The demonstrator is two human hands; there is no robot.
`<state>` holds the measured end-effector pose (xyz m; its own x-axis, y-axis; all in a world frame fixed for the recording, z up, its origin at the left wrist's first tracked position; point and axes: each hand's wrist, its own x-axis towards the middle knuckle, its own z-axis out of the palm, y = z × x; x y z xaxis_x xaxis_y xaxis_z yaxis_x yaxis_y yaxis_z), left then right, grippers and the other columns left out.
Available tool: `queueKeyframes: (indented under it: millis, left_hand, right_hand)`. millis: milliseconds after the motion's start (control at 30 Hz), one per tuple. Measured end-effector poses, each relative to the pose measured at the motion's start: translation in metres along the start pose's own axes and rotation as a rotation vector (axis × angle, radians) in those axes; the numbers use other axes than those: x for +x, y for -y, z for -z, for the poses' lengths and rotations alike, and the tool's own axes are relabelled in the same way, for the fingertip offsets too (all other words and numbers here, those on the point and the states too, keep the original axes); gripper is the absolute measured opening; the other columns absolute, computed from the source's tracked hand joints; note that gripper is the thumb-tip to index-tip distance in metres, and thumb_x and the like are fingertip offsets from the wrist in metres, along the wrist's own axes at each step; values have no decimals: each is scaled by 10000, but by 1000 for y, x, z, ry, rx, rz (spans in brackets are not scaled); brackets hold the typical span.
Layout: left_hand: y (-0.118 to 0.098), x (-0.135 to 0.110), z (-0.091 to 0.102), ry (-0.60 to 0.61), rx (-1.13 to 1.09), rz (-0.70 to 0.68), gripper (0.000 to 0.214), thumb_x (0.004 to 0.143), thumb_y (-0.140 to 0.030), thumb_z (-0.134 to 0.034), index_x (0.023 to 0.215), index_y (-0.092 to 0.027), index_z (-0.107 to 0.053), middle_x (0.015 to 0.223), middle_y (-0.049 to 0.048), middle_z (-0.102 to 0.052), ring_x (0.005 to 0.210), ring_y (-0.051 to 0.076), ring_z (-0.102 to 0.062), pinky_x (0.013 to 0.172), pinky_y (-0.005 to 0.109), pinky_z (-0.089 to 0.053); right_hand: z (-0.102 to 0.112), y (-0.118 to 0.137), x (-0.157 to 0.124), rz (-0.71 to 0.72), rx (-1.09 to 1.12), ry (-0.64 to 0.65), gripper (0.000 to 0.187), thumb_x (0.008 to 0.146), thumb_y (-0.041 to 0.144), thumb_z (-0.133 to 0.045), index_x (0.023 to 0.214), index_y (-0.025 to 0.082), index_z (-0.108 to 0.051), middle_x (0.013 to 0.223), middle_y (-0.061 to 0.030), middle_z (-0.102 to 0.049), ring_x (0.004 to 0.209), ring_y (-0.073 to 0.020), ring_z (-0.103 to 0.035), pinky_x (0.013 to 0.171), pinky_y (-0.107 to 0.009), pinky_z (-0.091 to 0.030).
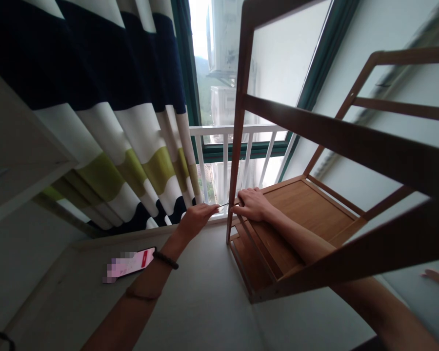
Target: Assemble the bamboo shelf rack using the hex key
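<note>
My left hand [197,217] pinches a thin metal tool that looks like a hex key [224,204]. The tool's far tip meets the side of an upright post [237,146] on a brown wooden shelf rack. My right hand [254,204] grips the corner of the rack's upper board [310,202], close to that post, with its fingers curled over the edge. The right forearm reaches through the frame and lies across the board. A lower board [247,261] shows beneath. The rack appears tilted in view, and the joint under my right hand is partly hidden.
A phone [135,263] with a lit screen lies on the pale floor [205,292] left of the rack. Striped curtains [131,122] hang behind it. A white railing [225,146] and window stand behind the post. A white cabinet edge [29,185] juts in at left.
</note>
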<state>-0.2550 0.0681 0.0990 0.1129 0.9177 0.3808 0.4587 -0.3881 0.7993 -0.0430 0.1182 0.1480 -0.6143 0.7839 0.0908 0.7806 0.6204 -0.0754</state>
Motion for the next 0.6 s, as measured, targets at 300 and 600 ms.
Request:
queueKeyframes:
  millis: [300,600]
  left_hand:
    - [-1,1,-10,121,-532,462,388,721,-442,-637,921,-112,-679,669,76,-697,578,175,-640,584,307,-538]
    - [-11,2,-7,294,-819,641,383,762,-452,-595,927,-114,-666,914,148,-697,822,208,-656,799,337,-504]
  right_hand:
    - [2,1,-1,-5,2,9,472,804,586,-362,824,153,-548,864,-94,-612,846,-230,-525,780,-338,-297]
    - [2,2,0,-9,-12,17,461,807,574,-373,838,153,-557,897,-100,-623,869,-232,-538,798,-343,-303]
